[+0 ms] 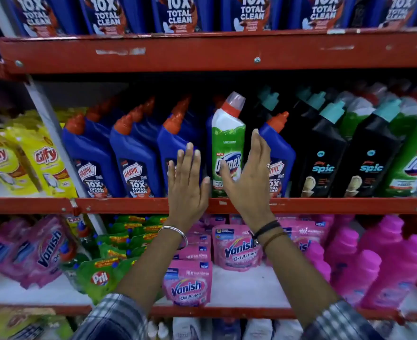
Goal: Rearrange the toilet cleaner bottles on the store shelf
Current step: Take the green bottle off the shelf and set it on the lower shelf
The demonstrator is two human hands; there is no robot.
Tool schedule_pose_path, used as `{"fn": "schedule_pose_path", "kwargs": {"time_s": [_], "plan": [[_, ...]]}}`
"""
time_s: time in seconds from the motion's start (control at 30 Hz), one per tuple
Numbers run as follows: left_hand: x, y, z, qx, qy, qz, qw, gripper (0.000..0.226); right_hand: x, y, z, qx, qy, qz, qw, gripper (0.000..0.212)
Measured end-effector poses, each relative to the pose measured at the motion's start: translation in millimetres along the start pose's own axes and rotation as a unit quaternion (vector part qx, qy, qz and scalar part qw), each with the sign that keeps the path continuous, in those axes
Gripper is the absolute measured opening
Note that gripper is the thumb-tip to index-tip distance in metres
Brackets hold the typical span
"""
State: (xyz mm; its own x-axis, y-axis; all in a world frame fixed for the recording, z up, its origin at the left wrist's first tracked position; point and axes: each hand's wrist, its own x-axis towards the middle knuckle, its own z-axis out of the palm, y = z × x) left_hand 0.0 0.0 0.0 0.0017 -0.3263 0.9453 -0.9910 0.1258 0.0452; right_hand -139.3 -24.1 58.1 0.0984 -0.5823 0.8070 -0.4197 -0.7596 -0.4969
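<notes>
Head view: both hands, left [186, 185] and right [248, 177], flank the green Domex bottle [228, 143], fingers spread, grasping nothing.

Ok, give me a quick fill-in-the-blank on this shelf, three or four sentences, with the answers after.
1. The green Domex bottle stands between two ____ Harpic bottles.
2. Both hands, the left hand and the right hand, are ____ with fingers straight, gripping nothing.
3. The black Spic bottles have ____ caps.
4. The shelf below holds pink ____ pouches.

Answers: blue; open; teal; Vanish
</notes>
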Motion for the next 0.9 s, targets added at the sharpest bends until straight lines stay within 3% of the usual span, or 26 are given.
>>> {"fn": "schedule_pose_path", "kwargs": {"time_s": [0.23,0.33,0.7,0.9], "plan": [[-20,-35,34,0.124,0.042,0.023,0.991,0.058,22,-8,36,-0.08,0.028,0.066,0.994,0.1],[-22,-39,40,0.164,0.06,0.027,0.984,0.058,30,-5,42,-0.105,0.051,0.081,0.99,0.1],[-24,-40,41,0.184,0.059,0.034,0.981,0.066,16,-18,8,0.04,0.169,0.109,0.979,0.089],[-25,-39,39,0.181,0.052,0.027,0.982,0.068,8,-32,-42,0.02,0.182,0.106,0.977,0.09]]}}
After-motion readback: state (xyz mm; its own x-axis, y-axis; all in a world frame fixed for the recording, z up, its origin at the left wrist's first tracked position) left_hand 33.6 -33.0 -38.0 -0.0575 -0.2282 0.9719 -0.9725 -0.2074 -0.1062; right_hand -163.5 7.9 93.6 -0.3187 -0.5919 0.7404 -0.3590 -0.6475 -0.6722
